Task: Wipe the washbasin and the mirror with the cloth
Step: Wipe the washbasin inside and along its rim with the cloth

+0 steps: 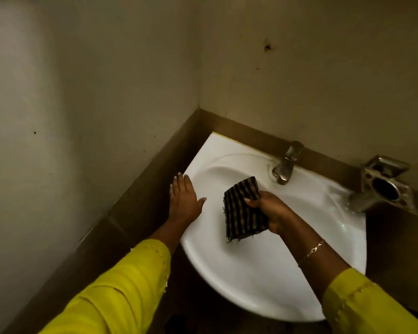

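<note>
A white corner washbasin (256, 280) is fixed where two walls meet. My right hand (268, 210) grips a dark cloth (244, 210) with thin tan stripes, folded into a pad and held over the middle of the bowl. My left hand (185, 196) rests flat, fingers straight, on the basin's left rim. A metal tap (286, 165) stands on the back rim, just beyond the cloth. No mirror is in view.
A metal soap and brush holder (384, 186) juts from the wall at the basin's right end. Brown tile skirting (140, 194) runs along both walls behind the basin. The beige walls (106, 92) above carry a few dark spots.
</note>
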